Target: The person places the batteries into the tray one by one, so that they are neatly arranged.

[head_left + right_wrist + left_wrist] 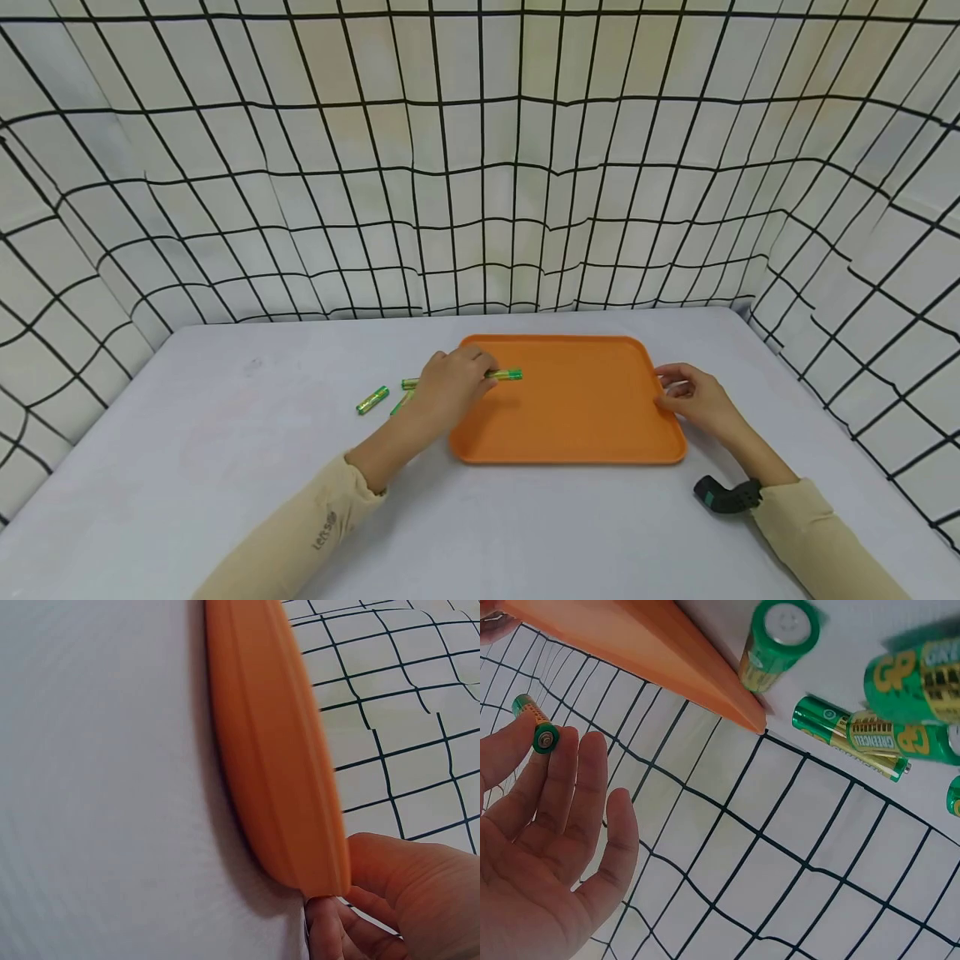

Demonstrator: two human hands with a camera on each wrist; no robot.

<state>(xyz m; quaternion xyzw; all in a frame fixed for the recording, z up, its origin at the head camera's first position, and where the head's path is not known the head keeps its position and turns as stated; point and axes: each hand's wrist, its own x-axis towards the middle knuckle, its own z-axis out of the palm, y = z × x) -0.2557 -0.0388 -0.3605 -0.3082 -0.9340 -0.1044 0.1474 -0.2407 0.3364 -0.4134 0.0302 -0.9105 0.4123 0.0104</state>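
Note:
My left hand (456, 383) is over the left part of an orange tray (577, 408), pinching a green and gold battery (507, 375) between thumb and fingertips. In the left wrist view this battery (534, 724) points its end at the camera, and the other fingers are loosely extended. Left of the tray lie several more batteries, among them one set apart (372, 400) and one partly behind the left hand (409, 384). At the tray's right rim, my right hand (693, 400) grips the edge; the right wrist view shows its thumb and fingers at the tray's corner (326, 877).
A white table (225, 433) carries the tray and batteries. Black-grid netting over white walls (480, 192) rises behind and at both sides. A black device (727, 495) sits at the right wrist, by the sleeve cuff.

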